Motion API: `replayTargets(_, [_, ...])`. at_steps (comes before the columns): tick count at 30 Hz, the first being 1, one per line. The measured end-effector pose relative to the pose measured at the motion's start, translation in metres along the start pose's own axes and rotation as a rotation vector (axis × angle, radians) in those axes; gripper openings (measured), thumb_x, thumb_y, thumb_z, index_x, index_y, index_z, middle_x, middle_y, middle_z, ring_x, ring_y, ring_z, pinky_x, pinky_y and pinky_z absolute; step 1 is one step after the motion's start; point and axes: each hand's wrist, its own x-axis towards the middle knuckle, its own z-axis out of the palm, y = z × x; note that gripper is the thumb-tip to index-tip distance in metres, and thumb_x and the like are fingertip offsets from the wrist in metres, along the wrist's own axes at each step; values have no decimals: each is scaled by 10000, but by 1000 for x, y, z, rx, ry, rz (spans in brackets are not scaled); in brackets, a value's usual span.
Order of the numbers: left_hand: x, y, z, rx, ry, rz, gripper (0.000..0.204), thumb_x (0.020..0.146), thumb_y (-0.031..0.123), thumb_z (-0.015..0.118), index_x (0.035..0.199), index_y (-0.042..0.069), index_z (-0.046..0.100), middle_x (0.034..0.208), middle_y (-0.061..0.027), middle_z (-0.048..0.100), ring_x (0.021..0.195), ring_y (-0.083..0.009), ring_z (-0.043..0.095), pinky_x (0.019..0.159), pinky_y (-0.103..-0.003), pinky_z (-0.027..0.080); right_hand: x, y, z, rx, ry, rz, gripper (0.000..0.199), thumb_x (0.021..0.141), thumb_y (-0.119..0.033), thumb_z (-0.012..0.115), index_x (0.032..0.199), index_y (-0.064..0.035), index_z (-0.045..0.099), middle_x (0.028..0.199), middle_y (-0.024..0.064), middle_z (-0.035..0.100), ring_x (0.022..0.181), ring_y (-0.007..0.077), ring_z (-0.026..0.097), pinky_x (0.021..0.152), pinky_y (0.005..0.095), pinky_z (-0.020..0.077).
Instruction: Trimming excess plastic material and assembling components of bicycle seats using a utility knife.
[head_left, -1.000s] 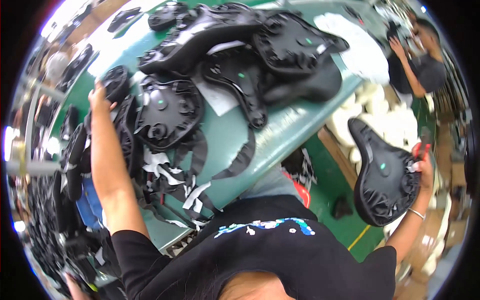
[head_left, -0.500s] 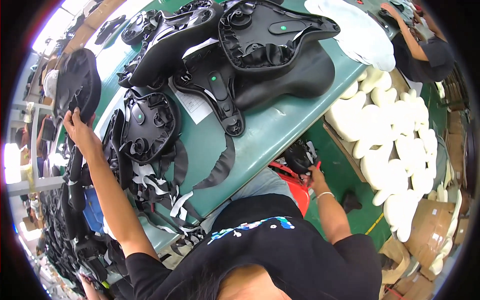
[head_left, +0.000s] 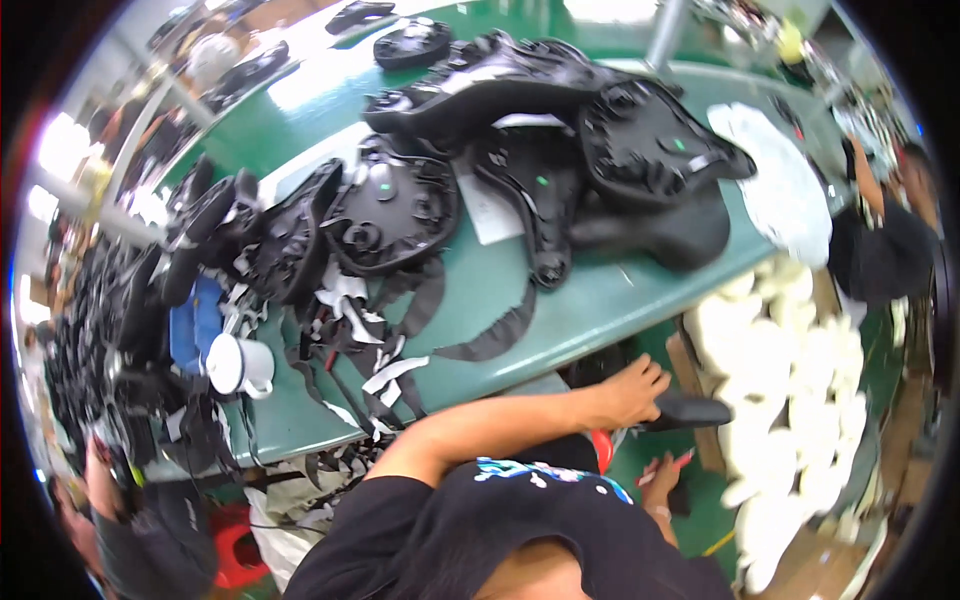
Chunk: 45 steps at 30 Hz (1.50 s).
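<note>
My left arm reaches across my body, and my left hand [head_left: 632, 393] closes with curled fingers on a black bicycle saddle [head_left: 692, 412] past the table's front edge. The saddle's narrow smooth end points right; its rest is hidden by my hand. Lower down, my right hand [head_left: 658, 482] grips a slim red tool [head_left: 684, 459], whose kind I cannot make out. On the green table [head_left: 470, 340] lie several more saddles; an upturned saddle [head_left: 392, 215] shows its hollow underside with gathered black cover edges. A smooth black saddle [head_left: 660, 232] lies beneath others at the right.
Black and white trimmed strips [head_left: 385, 375] litter the table's near left. A white mug [head_left: 240, 366] stands beside a blue container [head_left: 197, 325]. Cream foam pads [head_left: 765, 370] are heaped at right, near a white bag [head_left: 775, 180]. Other people work at far right and lower left.
My left hand has left the saddle at the far left and come across to a saddle on my right side. My right hand, red tool still in it, has moved lower. My view has turned left.
</note>
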Motion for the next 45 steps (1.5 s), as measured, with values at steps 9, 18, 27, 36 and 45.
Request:
replayTargets(9, [-39, 12, -17, -749, -221, -23, 217, 810, 248, 565, 971, 117, 631, 941, -77, 595, 913, -259, 590, 755, -425, 427, -146, -164, 86, 7, -105, -1005, 170, 936, -156, 510, 842, -36, 435, 552, 15, 395, 446, 108, 386, 395, 238, 330])
replayTargets(18, [-141, -87, -103, -469, 666, -524, 120, 794, 178, 662, 815, 83, 591, 764, -60, 558, 705, -265, 561, 608, -376, 429, -463, -202, 441, 99, -1751, -634, 143, 844, -6, 594, 884, -70, 472, 643, -13, 470, 500, 73, 444, 444, 233, 374])
replayTargets(27, [-166, -110, -101, -839, 717, -722, 189, 841, 263, 633, 862, 80, 587, 802, -73, 575, 776, -273, 578, 665, -377, 458, -423, -140, 855, -118, -1079, -390, 330, 712, 38, 698, 1013, 0, 570, 1098, 200, 509, 874, 413, 586, 668, 539, 576])
replayTargets(36, [-161, -124, -96, -1003, 839, -901, 339, 800, 393, 643, 755, 70, 551, 771, -93, 545, 748, -310, 578, 623, -417, 446, -407, -153, 893, -110, -1101, -354, 295, 755, -7, 673, 1014, 52, 545, 1041, 180, 594, 867, 348, 625, 642, 490, 600])
replayTargets(45, [-170, -97, -128, -201, 970, -772, 243, 754, 218, 687, 640, 67, 535, 671, -70, 486, 638, -260, 529, 555, -376, 425, -500, -133, 646, -95, -1670, -159, 234, 852, -5, 592, 1028, 77, 462, 1044, 187, 538, 922, 337, 603, 731, 486, 609])
